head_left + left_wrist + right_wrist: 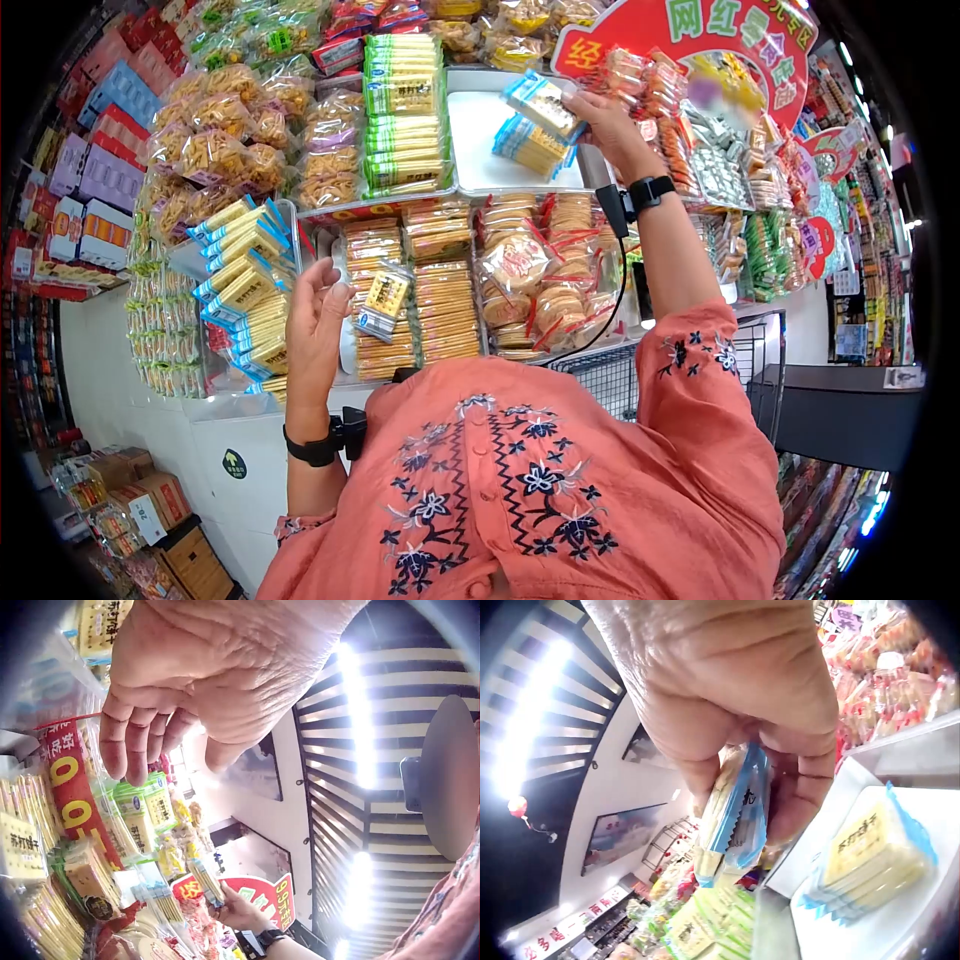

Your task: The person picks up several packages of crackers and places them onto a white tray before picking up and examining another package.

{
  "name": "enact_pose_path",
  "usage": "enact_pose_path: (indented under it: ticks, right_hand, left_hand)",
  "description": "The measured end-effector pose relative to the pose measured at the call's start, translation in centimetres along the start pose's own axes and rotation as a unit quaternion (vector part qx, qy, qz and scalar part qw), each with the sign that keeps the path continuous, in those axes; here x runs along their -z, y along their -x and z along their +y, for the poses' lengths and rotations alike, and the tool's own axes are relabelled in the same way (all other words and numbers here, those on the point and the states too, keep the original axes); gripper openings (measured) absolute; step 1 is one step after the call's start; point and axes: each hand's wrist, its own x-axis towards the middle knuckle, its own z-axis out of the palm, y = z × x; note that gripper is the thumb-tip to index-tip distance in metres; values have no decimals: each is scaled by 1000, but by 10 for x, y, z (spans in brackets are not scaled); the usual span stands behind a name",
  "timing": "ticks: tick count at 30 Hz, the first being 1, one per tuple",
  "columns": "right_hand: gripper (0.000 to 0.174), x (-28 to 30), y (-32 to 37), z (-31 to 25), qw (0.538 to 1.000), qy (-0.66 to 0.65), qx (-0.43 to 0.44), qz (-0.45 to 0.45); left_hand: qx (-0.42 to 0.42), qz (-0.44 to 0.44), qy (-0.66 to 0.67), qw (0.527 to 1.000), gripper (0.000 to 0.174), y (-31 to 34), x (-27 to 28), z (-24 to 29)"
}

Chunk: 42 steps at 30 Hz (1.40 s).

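Note:
My right hand (615, 132) pinches a blue-edged packet of crackers (543, 103) above a white tray (474, 120). In the right wrist view, thumb and fingers clasp the sides of that packet (735, 810). Below it, a small stack of matching cracker packets (870, 851) lies in the tray. My left hand (317, 315) is raised with nothing in it, its fingers loosely bent. Beside it on the left, a bin holds a leaning row of blue cracker packets (245, 285). To its right, a single blue cracker packet (383, 300) lies on top of plain-wrapped crackers.
Green cracker packets (405, 115) fill the compartment left of the white tray. Round crackers in bags (518, 262) stand in front of it. A red sign (700, 45) rises behind, and a black cable (618, 300) hangs from my right wrist. Clear dividers separate the bins.

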Motion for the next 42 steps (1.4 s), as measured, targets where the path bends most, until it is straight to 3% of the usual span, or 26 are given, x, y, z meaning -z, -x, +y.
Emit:
enact_pose_path:
  ticks: [10,13,16,22,25,32,33,36,42]
  right_hand:
    - [42,12,-31,48,998,8,-60,0]
    - [38,13,-35,53,996,68,-60,8]
    - [40,13,-33,52,983,178,-30,34]
    - [39,9,-42,64,972,221,4,78]
    - [38,14,-51,81,954,276,63,94]
    - [40,21,-53,85,966,245,33,73]
    - [55,20,-50,78,966,249,21,62]
    - [65,14,-44,70,971,235,5,47]
    - [88,3,-27,63,916,387,107,6]
  left_hand:
    - [14,-9,-56,998,47,2,6,-9]
    - [7,-9,-65,998,46,1,6,-13]
    - [4,-11,-72,997,46,1,5,-12]
    - [17,-28,-69,997,44,2,3,-9]
    - [18,-33,-81,996,44,2,4,-12]
    - [22,-31,-84,996,46,5,7,-7]
    - [21,-32,-82,996,46,5,7,-8]
    - [23,-32,-83,996,46,5,9,-9]
    - [29,-46,-107,993,46,8,10,-11]
